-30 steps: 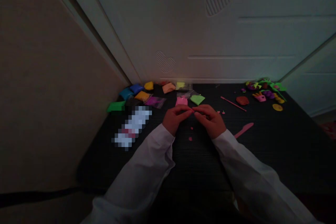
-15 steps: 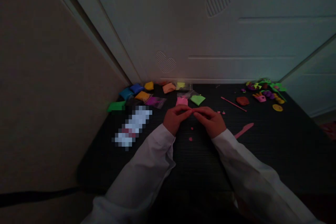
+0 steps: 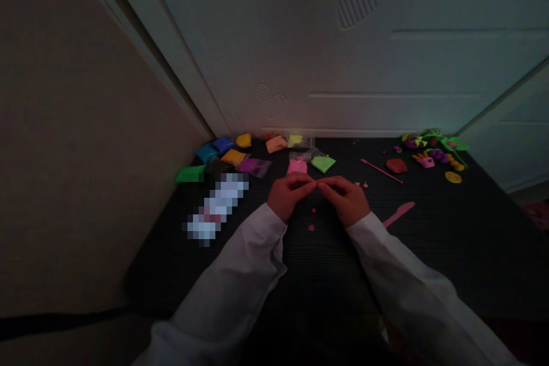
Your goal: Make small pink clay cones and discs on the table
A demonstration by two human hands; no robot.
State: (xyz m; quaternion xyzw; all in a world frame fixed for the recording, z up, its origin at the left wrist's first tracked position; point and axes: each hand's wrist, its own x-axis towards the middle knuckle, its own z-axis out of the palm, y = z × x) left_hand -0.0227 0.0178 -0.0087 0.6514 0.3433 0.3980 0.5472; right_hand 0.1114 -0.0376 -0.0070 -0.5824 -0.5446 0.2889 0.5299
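Observation:
My left hand (image 3: 290, 194) and my right hand (image 3: 346, 199) meet fingertip to fingertip above the dark table (image 3: 326, 274). Both are closed in a pinch. Between the tips is a tiny bit of pink clay, mostly covered by the fingers. Two small pink clay pieces, a smaller one (image 3: 313, 210) and a larger one (image 3: 311, 227), lie on the table below the hands. Just behind my left hand is a pack of pink clay (image 3: 297, 166). A pink plastic knife (image 3: 400, 213) rests beside my right sleeve, its near end hidden by it.
Clay packs, among them a green one (image 3: 323, 163) and a purple one (image 3: 253, 166), line the back left. A blurred-out white item (image 3: 218, 209) lies at left. Rightward are a pink stick (image 3: 381, 171), a reddish-brown lump (image 3: 396, 166) and several coloured clay figures (image 3: 438, 155). A white panel (image 3: 369, 80) rises behind.
My fingertips have shifted very slightly, and the pink bit between them shows less than before. The things on the table have stayed where they were.

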